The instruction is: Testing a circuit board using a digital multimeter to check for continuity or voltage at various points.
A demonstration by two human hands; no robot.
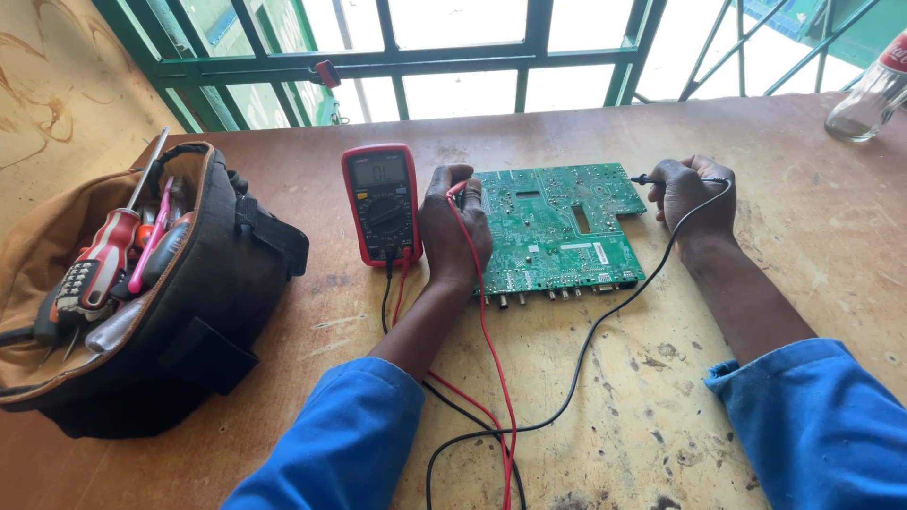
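A green circuit board [557,227] lies flat on the brown wooden table [661,397]. My left hand [453,227] grips the red test probe [460,189] at the board's left edge, its red lead [491,349] trailing toward me. My right hand [694,194] pinches the black test probe [645,178], whose tip touches the board's upper right corner; the black lead [605,321] curves back across the table. A red multimeter [382,202] with a grey display lies just left of my left hand, both leads plugged into its bottom.
An open black and tan tool bag [142,293] holding screwdrivers and other tools sits at the left. A clear glass bottle [869,94] stands at the far right corner. Green window bars [425,61] run behind the table's far edge.
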